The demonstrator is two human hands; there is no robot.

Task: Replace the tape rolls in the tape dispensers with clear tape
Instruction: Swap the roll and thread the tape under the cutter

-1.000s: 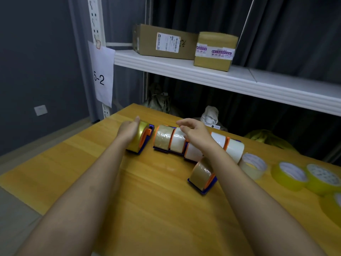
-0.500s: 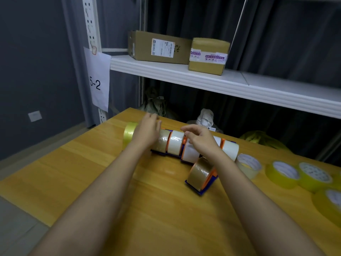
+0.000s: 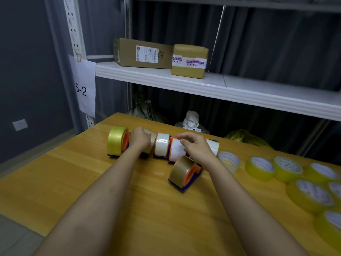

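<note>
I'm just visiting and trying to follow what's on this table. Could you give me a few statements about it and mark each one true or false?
1. Two brown cardboard boxes sit on the white shelf. True.
2. The brown tape dispenser nearest the person stands in the back row. False: it sits apart, in front of the row.
3. The left hand rests on the yellow tape dispenser. False: it is on the next roll to its right.
4. Loose yellow tape rolls lie flat on the wooden table at the right. True.
5. The right hand hovers over the white rolls. True.
</note>
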